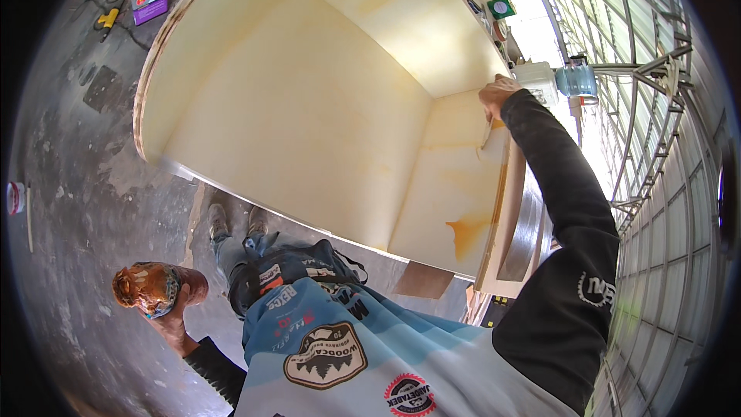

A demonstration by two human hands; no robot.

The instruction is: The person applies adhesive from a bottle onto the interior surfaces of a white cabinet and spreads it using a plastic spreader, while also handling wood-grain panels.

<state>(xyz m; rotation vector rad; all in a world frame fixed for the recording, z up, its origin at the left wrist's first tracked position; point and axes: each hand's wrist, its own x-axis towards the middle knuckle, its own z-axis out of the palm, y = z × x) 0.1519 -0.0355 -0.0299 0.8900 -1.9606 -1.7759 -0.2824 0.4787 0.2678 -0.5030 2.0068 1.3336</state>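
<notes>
My left hand (pixel 171 326) is closed around a plastic-looking container (pixel 158 289) smeared with orange-brown stuff, held off to my left above the floor. In front of me lies a large open cream-coloured box or cabinet (pixel 293 100), its inside marked with yellowish stains. My right arm reaches to its right side, where my right hand (pixel 499 97) is closed on a thin tan tool (pixel 486 136) pointing down at the inner right wall. Whether it is a brush or a spreader, I cannot tell. Lower on that wall shows a wet-looking orange-brown patch (pixel 467 236).
A yellow-handled tool (pixel 108 22) and a purple box (pixel 150 11) lie on the stained grey floor (pixel 93 208) at far left. Beyond the right side stand a white container (pixel 535 81), a blue water bottle (pixel 576 84) and a green box (pixel 502 8).
</notes>
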